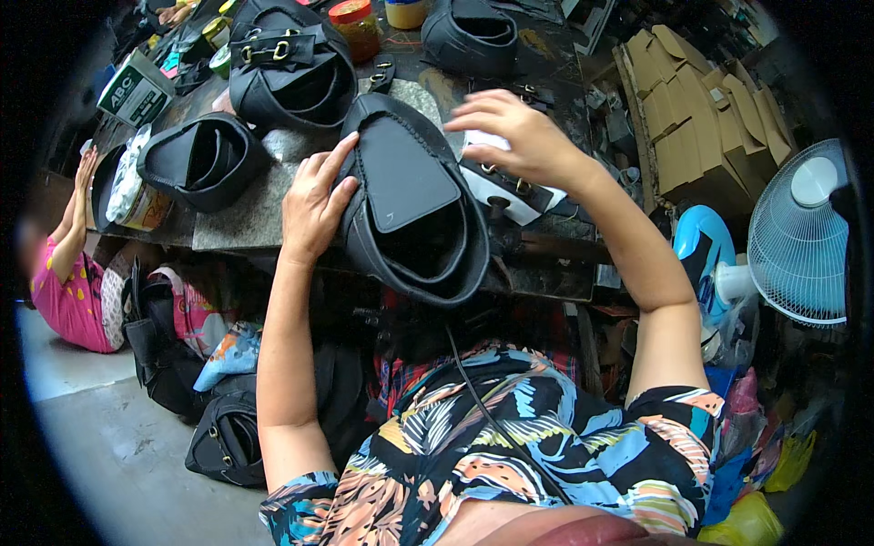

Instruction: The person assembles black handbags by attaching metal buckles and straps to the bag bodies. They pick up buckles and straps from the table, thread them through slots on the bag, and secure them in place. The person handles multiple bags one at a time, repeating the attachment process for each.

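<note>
- Black shoe upper point(411, 205), frame centre, at the workbench point(237, 218) front edge.
- Left hand point(314, 205) clasps its left side.
- Right hand point(514, 136), fingers spread, holds nothing, above white piece point(487, 141).

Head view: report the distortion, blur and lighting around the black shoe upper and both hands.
Head view: fisheye bends the workbench edge, black corners ring the frame; the black shoe upper is sharp and evenly lit; left hand crisp, right hand slightly soft at the fingertips; no glare.
</note>
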The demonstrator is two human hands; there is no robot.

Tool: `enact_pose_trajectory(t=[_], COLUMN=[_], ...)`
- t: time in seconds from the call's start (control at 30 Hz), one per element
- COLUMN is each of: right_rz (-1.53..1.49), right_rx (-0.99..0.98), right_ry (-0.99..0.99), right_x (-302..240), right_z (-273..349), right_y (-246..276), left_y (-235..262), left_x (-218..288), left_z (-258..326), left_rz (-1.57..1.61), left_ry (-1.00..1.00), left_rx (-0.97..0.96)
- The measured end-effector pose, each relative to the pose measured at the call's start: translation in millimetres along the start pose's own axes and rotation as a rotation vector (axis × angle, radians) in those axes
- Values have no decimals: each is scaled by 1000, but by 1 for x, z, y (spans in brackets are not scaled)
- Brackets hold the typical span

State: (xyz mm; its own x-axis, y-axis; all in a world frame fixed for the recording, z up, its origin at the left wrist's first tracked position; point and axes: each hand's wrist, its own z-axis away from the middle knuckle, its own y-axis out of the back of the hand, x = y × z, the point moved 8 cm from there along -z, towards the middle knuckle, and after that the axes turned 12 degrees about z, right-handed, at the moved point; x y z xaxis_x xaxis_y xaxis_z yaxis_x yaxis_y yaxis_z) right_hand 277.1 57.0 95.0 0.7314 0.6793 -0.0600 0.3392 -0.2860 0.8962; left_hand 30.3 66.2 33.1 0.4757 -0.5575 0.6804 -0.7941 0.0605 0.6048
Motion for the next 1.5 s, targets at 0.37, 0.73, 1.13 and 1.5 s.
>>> enact_pose_trajectory(t=[0.37,0.73,1.13,1.5], right_rz=[341,146,452,616], right_rx=[243,122,192,36], right_ry=[-274,-494,-414,-547], right_x=[124,198,266,253], right_z=[-42,-88,-20,47], right_y=[13,17,34,5], left_y=[6,6,5,4], left_x=[3,-1,-3,-5], left_z=[-1,0,0,-1], left_rz=[-9,-1,22,28], left_ry=[1,1,32,16], left_rx=[1,-15,-25,-31])
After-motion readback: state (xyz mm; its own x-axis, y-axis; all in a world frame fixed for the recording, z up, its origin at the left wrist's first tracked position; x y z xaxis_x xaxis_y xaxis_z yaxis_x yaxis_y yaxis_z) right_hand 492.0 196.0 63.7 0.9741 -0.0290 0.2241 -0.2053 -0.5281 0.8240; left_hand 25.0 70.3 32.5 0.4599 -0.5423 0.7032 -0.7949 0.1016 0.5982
